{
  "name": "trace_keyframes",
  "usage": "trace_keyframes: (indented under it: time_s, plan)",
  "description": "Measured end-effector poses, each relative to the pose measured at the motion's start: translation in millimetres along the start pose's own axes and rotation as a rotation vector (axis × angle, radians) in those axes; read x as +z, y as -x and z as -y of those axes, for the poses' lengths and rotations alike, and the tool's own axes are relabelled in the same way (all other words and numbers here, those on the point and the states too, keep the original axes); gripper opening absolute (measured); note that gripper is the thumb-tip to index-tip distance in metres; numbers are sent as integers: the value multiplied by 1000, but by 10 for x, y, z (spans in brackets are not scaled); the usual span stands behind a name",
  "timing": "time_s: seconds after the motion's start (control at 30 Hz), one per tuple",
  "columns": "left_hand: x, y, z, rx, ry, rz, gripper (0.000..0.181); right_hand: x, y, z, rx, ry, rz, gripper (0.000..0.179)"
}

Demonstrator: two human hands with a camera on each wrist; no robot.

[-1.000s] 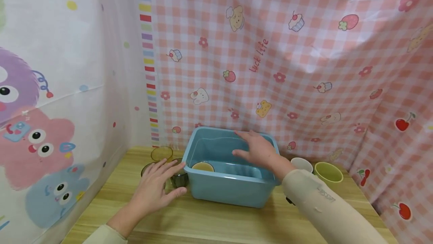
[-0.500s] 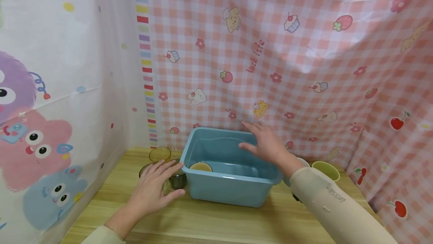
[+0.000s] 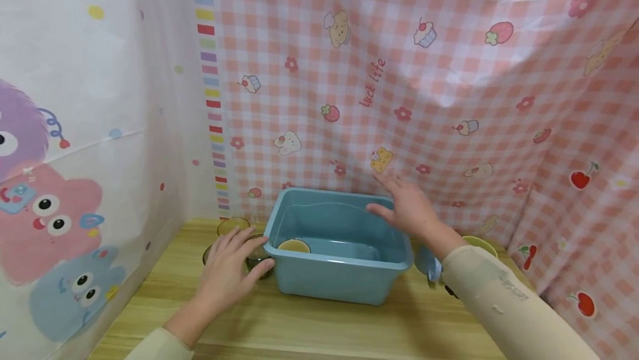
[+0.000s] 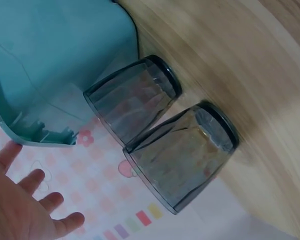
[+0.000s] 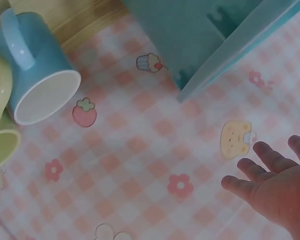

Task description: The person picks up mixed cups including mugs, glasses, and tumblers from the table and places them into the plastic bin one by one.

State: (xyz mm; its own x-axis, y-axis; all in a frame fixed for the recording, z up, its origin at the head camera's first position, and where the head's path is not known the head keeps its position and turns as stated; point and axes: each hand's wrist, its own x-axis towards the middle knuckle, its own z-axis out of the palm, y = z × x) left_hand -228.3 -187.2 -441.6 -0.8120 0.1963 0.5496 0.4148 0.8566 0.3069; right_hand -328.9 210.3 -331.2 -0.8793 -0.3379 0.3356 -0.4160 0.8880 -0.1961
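A blue-grey plastic tub (image 3: 339, 282) stands on the table, with a yellow-lined cup (image 3: 293, 246) inside near its left end. My left hand (image 3: 227, 271) is spread at the tub's front left corner; its index fingertip is right at the rim in the head and left wrist views. It holds nothing. Two smoky clear glasses, the nearer (image 4: 185, 160) and the other (image 4: 132, 100), stand beside the tub and are partly hidden by this hand in the head view. My right hand (image 3: 411, 210), fingers extended and holding nothing, hovers over the tub's right rear edge.
Right of the tub stand a blue mug (image 5: 37, 60), white inside, and a green mug (image 5: 2, 135); my right sleeve covers part of them in the head view. An amber rim (image 3: 233, 226) shows behind my left hand. Checked cloth (image 3: 309, 99) hangs behind the table.
My right hand has moved right, from over the tub's inside to its right rear edge. My left hand keeps its place by the rim. The head view has shifted slightly.
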Motion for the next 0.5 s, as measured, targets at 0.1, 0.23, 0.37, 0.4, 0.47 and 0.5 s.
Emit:
trace_keyframes:
  time_s: [0.1,0.23,0.37,0.4,0.47,0.5]
  plan:
    - [7,-25,-22,-37,10,-11,47,-48,40,-76,6,13,-26,87]
    - [0,-49,-36,-91,37,-4,48,-128,103,-196,9,9,-67,82]
    - [-18,-56,-31,-127,49,18,50,-223,198,-332,37,-7,-91,78]
    - [-21,-56,-28,-131,50,24,50,-247,225,-368,46,-8,-95,78]
    - [-21,-56,-24,-134,49,33,50,-284,284,-445,72,-18,-92,79]
    - [-20,-55,-23,-135,49,37,50,-301,318,-484,81,-24,-92,80]
